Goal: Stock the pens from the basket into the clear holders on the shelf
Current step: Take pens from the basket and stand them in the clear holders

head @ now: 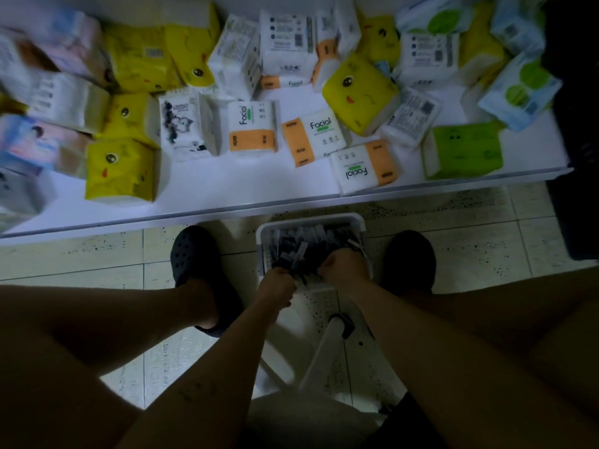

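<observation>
Head view showed both hands down in the basket. The left hand [278,281] had its grip curled tight at the near edge of the pile, with at least one dark pen standing up out of the fist. The right hand [345,265] was curled knuckles-up just beside it, fingers buried among the pens [311,241]. Whether that grip had closed on any was hidden.

The pens lay jumbled in the white basket [311,219], most with their long axis running away from the person toward the shelf, a few crossed over the rest. They sat directly under and ahead of both grips, so neither hand was the nearer. The basket stood on the tiled floor [97,254] between two dark shoes, the left shoe [194,251] and the right shoe [410,254], its far rim just below the front edge of the white shelf [227,202].

That shelf carried only tissue packs [252,128] in loose rows. No clear holders were in sight, so the load would probably have to go up and out of this view, with the pens turned upright on the way.
</observation>
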`<state>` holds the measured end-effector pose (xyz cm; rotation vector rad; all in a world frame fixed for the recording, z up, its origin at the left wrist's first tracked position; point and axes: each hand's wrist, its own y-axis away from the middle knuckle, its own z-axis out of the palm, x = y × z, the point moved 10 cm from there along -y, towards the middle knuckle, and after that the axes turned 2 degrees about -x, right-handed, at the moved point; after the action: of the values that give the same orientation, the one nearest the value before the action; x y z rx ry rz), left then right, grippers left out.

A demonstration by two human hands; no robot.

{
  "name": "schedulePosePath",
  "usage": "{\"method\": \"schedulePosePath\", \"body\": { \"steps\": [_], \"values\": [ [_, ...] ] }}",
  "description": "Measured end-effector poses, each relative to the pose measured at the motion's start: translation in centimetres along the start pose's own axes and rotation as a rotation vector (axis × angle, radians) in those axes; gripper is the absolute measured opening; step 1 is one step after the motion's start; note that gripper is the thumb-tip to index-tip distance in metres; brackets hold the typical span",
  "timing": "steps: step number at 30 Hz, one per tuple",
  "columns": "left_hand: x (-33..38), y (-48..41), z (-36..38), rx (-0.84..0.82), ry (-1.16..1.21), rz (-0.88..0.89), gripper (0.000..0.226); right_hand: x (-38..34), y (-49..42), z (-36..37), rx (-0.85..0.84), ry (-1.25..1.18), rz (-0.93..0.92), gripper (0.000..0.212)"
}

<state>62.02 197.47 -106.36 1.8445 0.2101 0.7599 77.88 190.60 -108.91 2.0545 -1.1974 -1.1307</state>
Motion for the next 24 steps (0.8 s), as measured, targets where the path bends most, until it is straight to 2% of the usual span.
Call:
{"method": "schedulePosePath", "body": {
  "steps": [3,7,10,14,18,21,24],
  "values": [
    [1.7,1.1,0.1,0.034,0.031,0.121,0.019,-1.2,1.0,-1.7,0.015,-0.036,-0.025,0.017],
    [4.4,3.2,0.0,0.057,0.007,0.301,0.017,-1.1,3.2,-2.5,-0.015,-0.117,0.019,0.037],
    [5.0,4.5,0.1,0.051,0.004,0.320,0.019,-1.0,5.1,-2.5,-0.019,-0.178,-0.018,0.015],
    [5.8,6.8,-0.4,0.087,0.010,0.347,0.022,-2.5,7.7,-3.1,0.014,-0.265,-0.091,0.004],
    [8.7,10.3,-1.5,0.147,0.099,0.522,0.023,-5.5,10.2,-4.5,0.036,-0.401,-0.193,0.022],
    [10.9,13.1,-2.4,0.177,0.105,0.693,0.029,-7.9,12.0,-6.4,0.098,-0.361,-0.338,0.030],
    [12.2,14.6,-3.4,0.199,0.160,0.732,0.024,-9.3,13.9,-9.1,0.208,-0.373,-0.403,0.030]
  ]
}}
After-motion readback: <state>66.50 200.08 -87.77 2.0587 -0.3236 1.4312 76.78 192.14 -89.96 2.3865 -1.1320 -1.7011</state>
